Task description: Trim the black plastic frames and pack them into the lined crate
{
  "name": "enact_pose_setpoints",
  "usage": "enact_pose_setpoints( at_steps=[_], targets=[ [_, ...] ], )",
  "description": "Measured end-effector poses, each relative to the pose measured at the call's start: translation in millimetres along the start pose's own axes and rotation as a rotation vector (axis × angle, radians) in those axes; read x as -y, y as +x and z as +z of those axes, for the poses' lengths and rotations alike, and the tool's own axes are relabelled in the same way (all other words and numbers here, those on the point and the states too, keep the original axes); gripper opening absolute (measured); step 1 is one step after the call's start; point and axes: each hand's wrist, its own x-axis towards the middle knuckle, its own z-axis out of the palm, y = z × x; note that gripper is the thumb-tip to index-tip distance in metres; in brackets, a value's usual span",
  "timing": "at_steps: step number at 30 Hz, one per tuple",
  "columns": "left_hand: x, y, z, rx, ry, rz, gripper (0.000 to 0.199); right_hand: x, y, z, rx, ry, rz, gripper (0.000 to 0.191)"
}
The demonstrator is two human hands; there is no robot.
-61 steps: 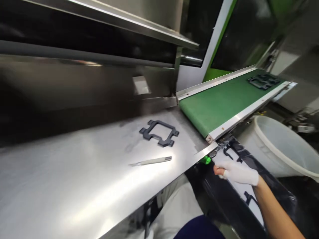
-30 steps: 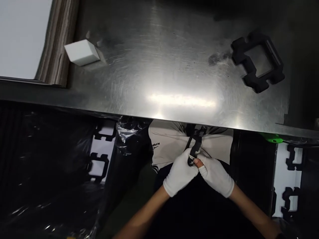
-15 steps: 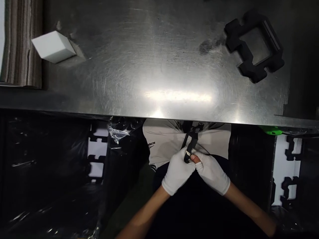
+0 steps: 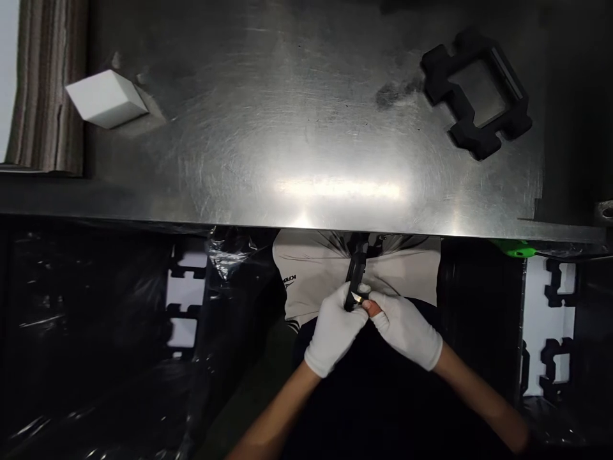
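Under the near edge of the table (image 4: pixel 239 96), over the lap, the black part (image 4: pixel 355 271) sits in the grip of the left hand (image 4: pixel 332 332), while the right hand (image 4: pixel 405 326) pinches the knife (image 4: pixel 357 298). A skidding blade could nick the left hand close by. Two seconds ago the knife lay on the table.
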Motion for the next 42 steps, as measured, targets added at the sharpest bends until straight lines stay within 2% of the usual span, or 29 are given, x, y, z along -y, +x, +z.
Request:
enact_pose_setpoints(
  at_steps=[2,3,5,7,8,11,12,13,14,16,17,18,19,22,25,28,30,33,35,37,39,42],
  targets=[
    [-6,0,-6.2,0.022,0.003,0.006,0.038,2,-4,-14,0.026,-0.035,0.008,0.040],
    [-10,1,-10.3,0.037,0.029,0.017,0.034,2,-6,-20,-0.025,-0.051,0.023,0.041],
    [-19,2,-20.8,0.075,0.117,0.050,0.024,4,-5,-30,-0.250,-0.110,0.002,0.035],
    [-27,5,-33.6,0.146,0.216,0.071,0.022,6,3,-39,-0.441,-0.216,-0.093,0.023],
    [-31,7,-40.6,0.195,0.256,0.072,0.026,7,8,-43,-0.449,-0.277,-0.141,0.023],
    [-40,11,-61.4,0.307,0.314,0.102,0.032,8,26,-55,-0.238,-0.404,-0.180,0.031],
    [-41,11,-67.4,0.293,0.322,0.141,0.035,8,31,-58,-0.187,-0.428,-0.168,0.026],
    [-42,8,-72.3,0.218,0.336,0.199,0.037,8,35,-61,-0.163,-0.438,-0.156,0.019],
    [-42,4,-75.6,0.081,0.359,0.264,0.035,8,37,-63,-0.162,-0.427,-0.143,0.014],
    [-38,-10,-76.4,-0.277,0.368,0.386,0.017,11,37,-62,-0.211,-0.355,-0.121,0.012],
    [-35,-19,-73.3,-0.410,0.329,0.416,0.026,13,37,-58,-0.254,-0.301,-0.116,0.013],
    [-30,-27,-67.9,-0.465,0.263,0.406,0.042,16,37,-53,-0.304,-0.243,-0.113,0.014],
    [-26,-34,-60.8,-0.443,0.176,0.357,0.050,20,36,-46,-0.354,-0.182,-0.111,0.014],
    [-16,-40,-35.6,-0.263,-0.125,0.118,0.046,33,38,-19,-0.403,-0.003,-0.077,0.012],
    [-15,-27,-20.3,-0.276,-0.424,0.048,0.066,39,39,7,-0.277,0.107,-0.018,0.019],
    [-19,-12,-21.1,-0.291,-0.497,0.033,0.055,33,31,19,-0.136,0.113,-0.100,0.041],
    [-19,-9,-25.8,-0.231,-0.377,-0.006,0.046,27,21,16,-0.150,0.109,-0.195,0.050],
    [-10,-14,-29.2,-0.125,0.070,-0.038,0.037,18,6,-1,-0.197,0.087,-0.213,0.045],
    [-2,-20,-27.5,-0.114,0.437,-0.043,0.035,12,-3,-10,-0.097,0.050,-0.156,0.039],
    [5,-26,-24.5,-0.109,0.722,-0.043,0.036,6,-9,-14,0.062,-0.012,-0.088,0.039],
    [10,-29,-22.0,-0.110,0.880,-0.025,0.037,0,-14,-11,0.173,-0.110,-0.032,0.042],
    [15,-28,-20.3,-0.128,0.992,0.027,0.039,-6,-18,0,0.217,-0.299,0.010,0.050]
  ],
)
